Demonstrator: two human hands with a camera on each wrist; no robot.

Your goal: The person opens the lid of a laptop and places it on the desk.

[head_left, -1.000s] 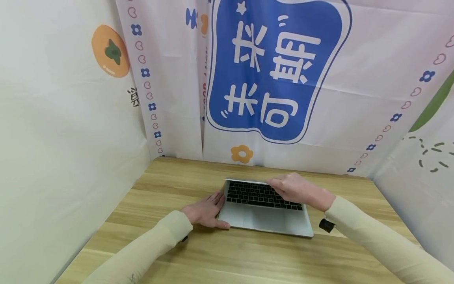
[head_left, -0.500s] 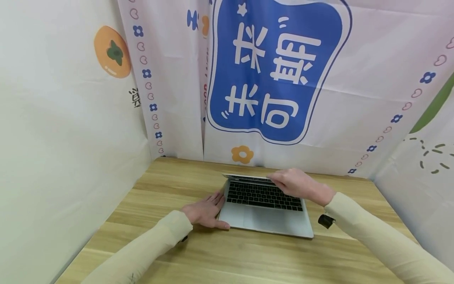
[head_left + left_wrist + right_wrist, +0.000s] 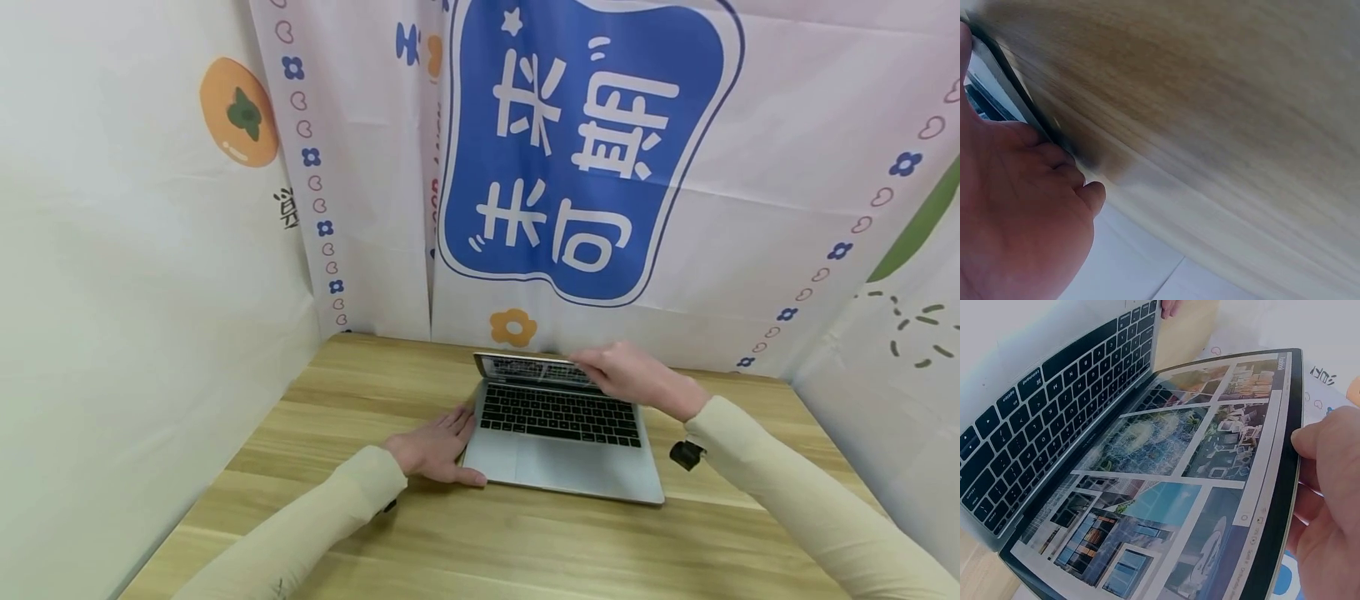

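Observation:
A silver laptop (image 3: pixel 577 467) with black keys lies on the wooden table, its lid (image 3: pixel 525 369) partly raised. My right hand (image 3: pixel 633 379) pinches the lid's top edge right of its middle. In the right wrist view, the thumb of the right hand (image 3: pixel 1329 481) lies on the black bezel and the fingers go behind the lid. The screen (image 3: pixel 1147 444) is lit with a grid of pictures. My left hand (image 3: pixel 437 446) lies along the laptop's left side, fingers extended, thumb at the front corner. The left wrist view has the left hand (image 3: pixel 1022 200) against the laptop's edge.
The wooden table (image 3: pixel 360 542) extends around the laptop on all sides. Behind it hangs a white cloth (image 3: pixel 375 183) with a blue printed panel, and white walls (image 3: pixel 135 292) stand at left and right. A black band (image 3: pixel 686 455) hangs under the right sleeve.
The right hand has moved up and back with the lid's edge, tilting the lid from nearly closed to partly raised. More of the screen shows. The left hand has stayed in place.

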